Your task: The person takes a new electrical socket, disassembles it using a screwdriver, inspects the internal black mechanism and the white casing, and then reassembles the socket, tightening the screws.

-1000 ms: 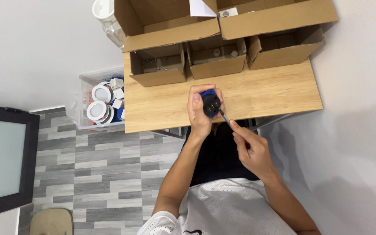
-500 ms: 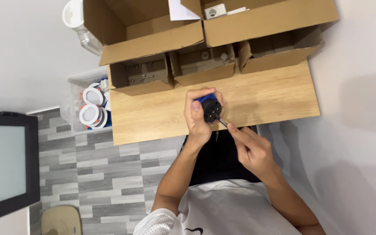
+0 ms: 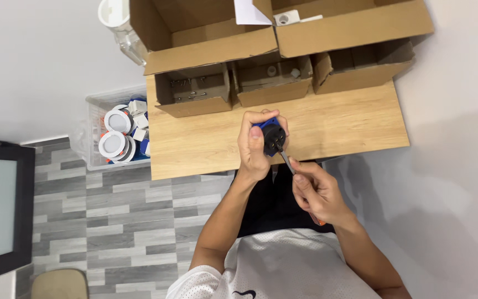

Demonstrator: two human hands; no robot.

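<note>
The right hand (image 3: 316,191) is nearest the person, fingers pinched around a screwdriver (image 3: 286,160). Its thin metal shaft points up and away from that hand, toward the round black and blue part (image 3: 273,137). The tip touches the part's face. The left hand (image 3: 254,145) is wrapped around the part, holding it just above the wooden table (image 3: 349,119). Its fingers hide the blue side. Farther off sit open cardboard boxes (image 3: 195,94), their small bits hard to make out.
</note>
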